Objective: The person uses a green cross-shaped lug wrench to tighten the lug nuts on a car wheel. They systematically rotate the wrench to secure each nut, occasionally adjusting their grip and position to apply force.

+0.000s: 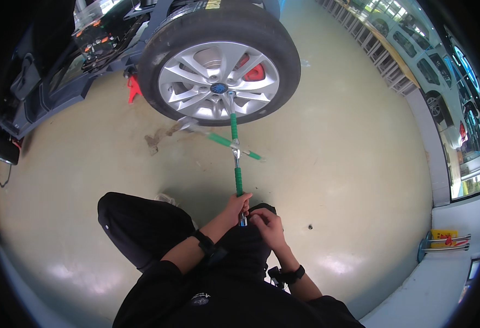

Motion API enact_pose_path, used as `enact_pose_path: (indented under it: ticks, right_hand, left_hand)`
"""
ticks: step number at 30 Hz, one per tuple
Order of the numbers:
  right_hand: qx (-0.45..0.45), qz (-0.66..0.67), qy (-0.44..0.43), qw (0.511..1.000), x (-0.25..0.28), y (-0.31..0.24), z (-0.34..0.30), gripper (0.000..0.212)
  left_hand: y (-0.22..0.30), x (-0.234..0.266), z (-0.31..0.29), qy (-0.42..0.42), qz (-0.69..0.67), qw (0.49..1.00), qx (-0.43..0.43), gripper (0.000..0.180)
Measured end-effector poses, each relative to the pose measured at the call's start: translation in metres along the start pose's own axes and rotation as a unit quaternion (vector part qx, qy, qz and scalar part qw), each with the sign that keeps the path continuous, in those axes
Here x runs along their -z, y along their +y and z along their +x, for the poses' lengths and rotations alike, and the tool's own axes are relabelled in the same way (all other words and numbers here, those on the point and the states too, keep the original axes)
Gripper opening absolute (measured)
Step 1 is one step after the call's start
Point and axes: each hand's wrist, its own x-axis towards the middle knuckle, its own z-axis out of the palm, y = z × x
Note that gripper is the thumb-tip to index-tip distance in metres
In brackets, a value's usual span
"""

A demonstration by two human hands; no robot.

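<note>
A four-way lug wrench (234, 128) with green grips reaches from the wheel (171, 47) toward me. Its far socket meets the silver rim (226, 54) just below the blue centre cap (218, 88). The wrench's cross arm is smeared by motion. My left hand (236, 209) is closed round the near shaft, below the green grip. Beside the near socket end, my right hand (269, 228) has loosely bent fingers, apart from each other, with nothing visible in them. Whether it touches the socket is hard to make out.
A red stand (134, 88) is left of the tyre, near dark vehicle parts (48, 101). A small dark piece, perhaps a lug nut (310, 226), lies on the floor to my right. Stools (379, 54) line a counter at the far right. My bent knees (141, 218) are close below.
</note>
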Motion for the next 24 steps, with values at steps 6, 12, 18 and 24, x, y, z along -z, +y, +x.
enact_pose_path:
  ticks: [6, 12, 18, 24]
  right_hand:
    - [-0.158, 0.089, 0.053, 0.982, 0.010, 0.039, 0.013, 0.034]
    - [-0.173, 0.116, -0.002, 0.978, -0.011, 0.050, 0.037, 0.044]
    - [-0.157, 0.180, 0.047, 0.970, -0.003, 0.027, 0.088, 0.055]
    - [-0.104, 0.354, 0.162, 0.915, 0.040, 0.049, 0.140, 0.071]
  left_hand:
    - [0.003, -0.003, -0.010, 0.032, 0.035, 0.997, -0.063, 0.017]
    - [0.007, 0.005, -0.013, 0.038, 0.045, 0.994, -0.092, 0.014]
    - [0.012, 0.005, -0.017, 0.031, 0.035, 0.997, -0.063, 0.015]
    - [0.015, 0.005, -0.017, 0.001, 0.019, 0.999, -0.042, 0.017]
